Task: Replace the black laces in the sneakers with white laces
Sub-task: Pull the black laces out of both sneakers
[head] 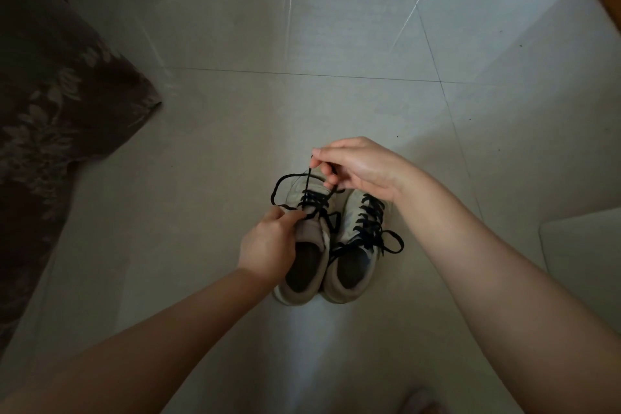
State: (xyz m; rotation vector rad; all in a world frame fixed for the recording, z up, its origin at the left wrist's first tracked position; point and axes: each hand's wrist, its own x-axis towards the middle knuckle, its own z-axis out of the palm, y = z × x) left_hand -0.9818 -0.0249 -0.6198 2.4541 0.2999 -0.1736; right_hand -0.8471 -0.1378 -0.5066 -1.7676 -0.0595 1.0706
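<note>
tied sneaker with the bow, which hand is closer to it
Right. The right hand hangs just above the toe of the tied sneaker, pinching the other sneaker's black lace. The left hand is across the left sneaker, at its tongue.

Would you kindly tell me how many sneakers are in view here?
2. The left sneaker stands on the floor, its black lace held by both hands; the right sneaker stands against it, still tied.

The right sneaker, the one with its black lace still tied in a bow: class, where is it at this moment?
In the head view, the right sneaker stands on the tiled floor low of centre, touching the left sneaker, below the right hand.
</note>
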